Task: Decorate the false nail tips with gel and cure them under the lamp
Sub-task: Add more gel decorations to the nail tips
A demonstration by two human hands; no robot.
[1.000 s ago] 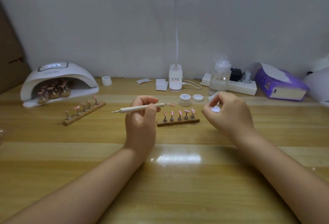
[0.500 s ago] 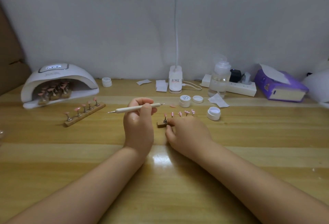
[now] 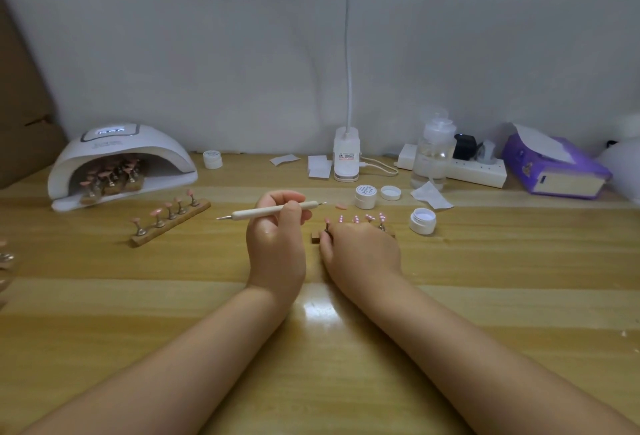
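My left hand [image 3: 277, 237] grips a white dotting tool [image 3: 270, 210] held level above the table, its metal tip pointing right. A loose pink nail tip [image 3: 341, 206] lies just beyond that tip. My right hand [image 3: 360, 251] lies over a wooden nail stand [image 3: 315, 238] and hides most of it. Its fingers curl around the stand, and the thumb is at the leftmost peg [image 3: 327, 227]. Pink tips [image 3: 356, 218] show above the knuckles. An open gel jar [image 3: 422, 221] stands to the right.
A white curing lamp [image 3: 117, 161] at the left holds several stands of tips. A second stand [image 3: 171, 221] lies in front of it. A closed jar [image 3: 365, 196], a lid [image 3: 390, 193], a wipe [image 3: 431, 196], a liquid bottle [image 3: 433, 157], a power strip [image 3: 478, 171] and a purple tissue box [image 3: 554, 171] line the back.
My right hand came down and left from beside the open jar onto the wooden stand. The nail tip that was at the tool's end now lies on the table.
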